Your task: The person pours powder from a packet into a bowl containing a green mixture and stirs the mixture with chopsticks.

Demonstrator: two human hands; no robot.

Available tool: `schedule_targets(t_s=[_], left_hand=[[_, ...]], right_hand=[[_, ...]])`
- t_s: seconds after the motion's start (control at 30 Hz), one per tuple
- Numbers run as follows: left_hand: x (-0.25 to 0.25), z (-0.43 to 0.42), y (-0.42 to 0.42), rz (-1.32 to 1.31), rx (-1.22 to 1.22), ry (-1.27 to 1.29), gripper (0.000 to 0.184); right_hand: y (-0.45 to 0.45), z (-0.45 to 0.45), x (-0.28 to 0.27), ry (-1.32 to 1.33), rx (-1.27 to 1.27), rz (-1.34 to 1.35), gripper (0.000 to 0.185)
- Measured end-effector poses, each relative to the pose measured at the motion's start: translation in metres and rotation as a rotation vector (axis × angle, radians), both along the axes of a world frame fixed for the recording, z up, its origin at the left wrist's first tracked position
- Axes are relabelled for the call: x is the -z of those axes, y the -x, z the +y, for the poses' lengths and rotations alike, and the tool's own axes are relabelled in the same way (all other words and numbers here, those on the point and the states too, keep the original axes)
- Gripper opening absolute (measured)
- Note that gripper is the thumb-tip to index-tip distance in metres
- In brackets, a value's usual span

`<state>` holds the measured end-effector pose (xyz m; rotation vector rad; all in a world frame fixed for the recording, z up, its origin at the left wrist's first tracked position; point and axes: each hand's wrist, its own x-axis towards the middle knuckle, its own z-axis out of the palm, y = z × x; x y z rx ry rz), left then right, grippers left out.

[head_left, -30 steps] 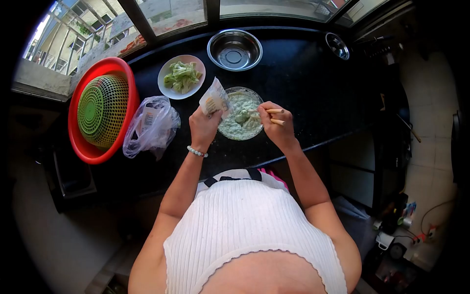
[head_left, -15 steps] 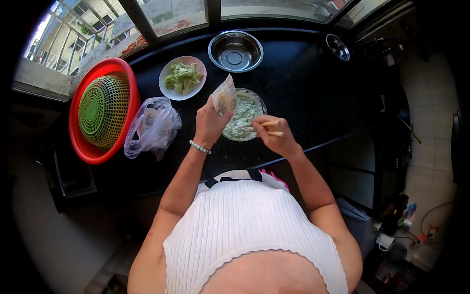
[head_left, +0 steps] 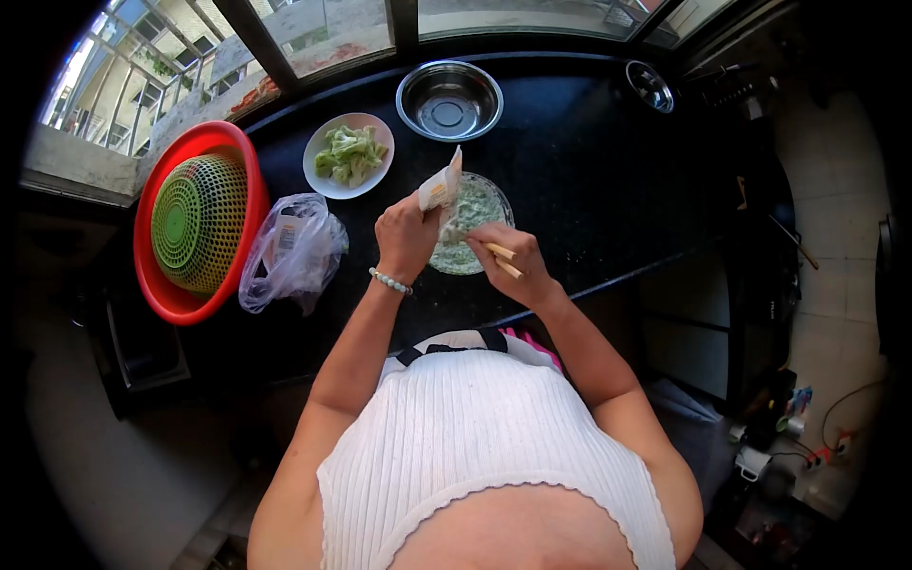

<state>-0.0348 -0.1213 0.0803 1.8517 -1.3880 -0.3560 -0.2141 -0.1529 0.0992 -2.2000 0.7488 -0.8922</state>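
My left hand [head_left: 407, 236], a beaded bracelet at its wrist, grips a white printed packet [head_left: 440, 189] over the left side of a clear bowl [head_left: 509, 217]. A pale mixture with green bits [head_left: 480, 204] fills the bowl. My right hand [head_left: 518, 271] is closed around a pair of light wooden chopsticks [head_left: 502, 252]. Their front ends point left to a small pale-green lump [head_left: 453, 233] beside the packet's lower edge. Whether the lump touches the packet, I cannot tell.
On the dark counter [head_left: 589, 180], a plate [head_left: 313, 178] of pale green vegetable pieces [head_left: 351, 155] stands left of a steel bowl [head_left: 449, 100]. A plastic bag [head_left: 296, 252] lies beside a red basin [head_left: 152, 275] with a green colander [head_left: 195, 223]. A lid-like metal piece [head_left: 650, 86] is far right.
My right hand has moved left, bringing the chopstick ends from over the mixture to beside the packet. The packet has turned and appears narrower, still in my left hand.
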Motion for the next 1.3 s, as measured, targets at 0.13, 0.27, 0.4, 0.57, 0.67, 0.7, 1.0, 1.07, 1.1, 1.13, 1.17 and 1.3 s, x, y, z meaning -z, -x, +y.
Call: schedule_targets(t_s=[0.13,0.27,0.4,0.57,0.67,0.7,1.0,1.07,1.1,1.13,1.17,1.3], left_hand=[[0.002,-0.001,-0.002,0.018,-0.007,0.071,0.014],[0.000,-0.001,0.001,0.047,0.018,0.121,0.013],[0.002,-0.001,-0.002,0.039,0.007,0.133,0.013],[0.007,-0.003,-0.002,0.066,0.015,0.128,0.014],[0.007,-0.004,-0.003,0.088,0.013,0.162,0.015],[0.008,-0.005,-0.003,0.096,-0.006,0.164,0.015],[0.010,-0.008,-0.001,0.205,-0.042,0.151,0.017],[0.021,-0.009,-0.003,0.332,-0.059,0.155,0.018],[0.032,-0.011,-0.005,0.440,-0.061,0.153,0.020],[0.033,-0.012,-0.006,0.546,-0.062,0.152,0.021],[0.034,-0.011,-0.009,0.702,-0.078,0.077,0.023],[0.022,-0.001,-0.025,1.120,-0.126,-0.061,0.026]], right_hand=[[0.023,-0.006,-0.003,-0.186,0.121,0.084,0.005],[0.000,-0.002,0.011,0.012,0.066,-0.059,0.006],[0.021,-0.003,-0.001,-0.257,0.076,0.071,0.004],[0.000,-0.007,0.009,-0.053,0.086,-0.064,0.004],[0.012,-0.007,0.005,-0.267,0.062,-0.009,0.004],[0.021,-0.010,0.002,-0.378,0.079,0.034,0.004],[0.023,-0.010,0.001,-0.390,0.096,0.041,0.002],[0.019,-0.024,0.006,-0.164,0.214,0.045,0.003],[0.010,-0.025,0.007,-0.033,0.234,-0.018,0.003],[0.003,-0.021,0.010,-0.001,0.165,-0.053,0.004],[-0.003,-0.017,0.015,0.031,0.095,-0.088,0.004],[0.024,-0.025,0.005,-0.486,0.051,0.122,0.004]])
